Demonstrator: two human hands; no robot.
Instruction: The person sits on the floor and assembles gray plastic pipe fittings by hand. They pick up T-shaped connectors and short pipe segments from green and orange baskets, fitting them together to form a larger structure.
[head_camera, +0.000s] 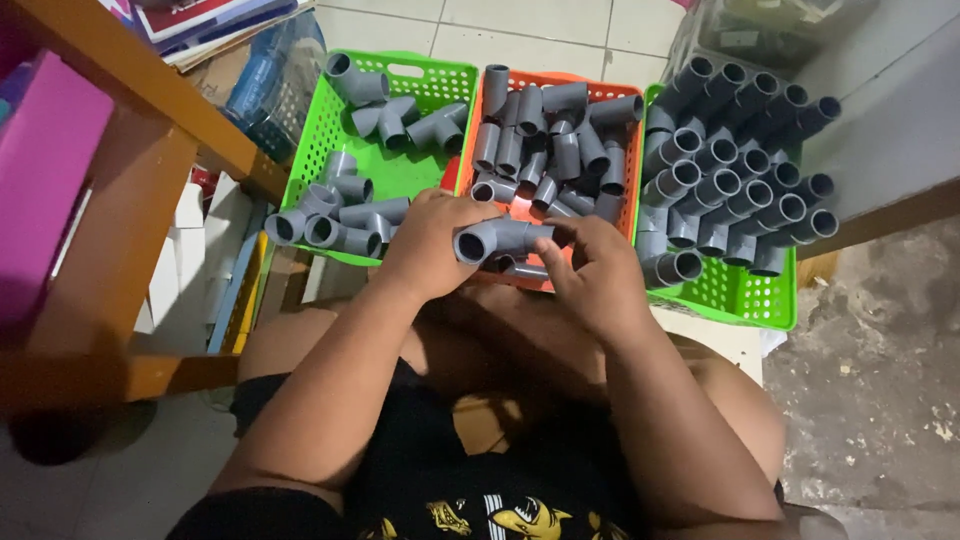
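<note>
Item: grey pipe fitting (497, 240), centre of frame, held over the lap, one socket facing up, seemingly for joining.
Left hand (432, 240): closed round the fitting's elbow end.
Right hand (590, 268): fingers pinching the fitting's other end.
Orange basket (610, 92): just behind, short pipes.
Left green basket (430, 72): loose elbows.
Right green basket (745, 300): fittings stacked in rows.

Head view, steeply down, close
</note>
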